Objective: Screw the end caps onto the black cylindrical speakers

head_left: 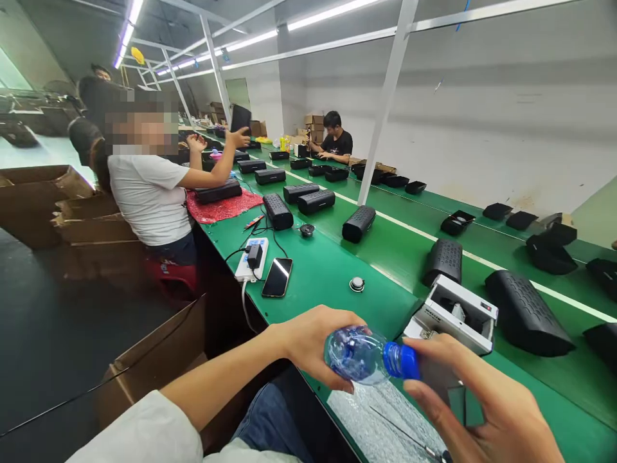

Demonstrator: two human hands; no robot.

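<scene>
A clear plastic water bottle (365, 354) lies tilted across the front of me, over the near edge of the green bench. My left hand (315, 337) wraps round its body from the left. On the right, the thumb and fingers of my right hand (482, 386) pinch the blue cap (411, 362), which sits on the bottle's neck. Behind my right hand stands a white boxy device (460, 312) with an open top. Beneath the bottle, a sheet of bubble wrap (380, 418) covers the bench edge, with a thin screwdriver-like tool (402, 429) on it.
A phone (277, 278), a power strip (252, 259) and small round speaker parts (357, 283) lie on the bench (318, 302). Several black speaker housings (442, 260) line the green belt. A co-worker (149, 193) at left lifts a black housing; another person (336, 141) works at the far side.
</scene>
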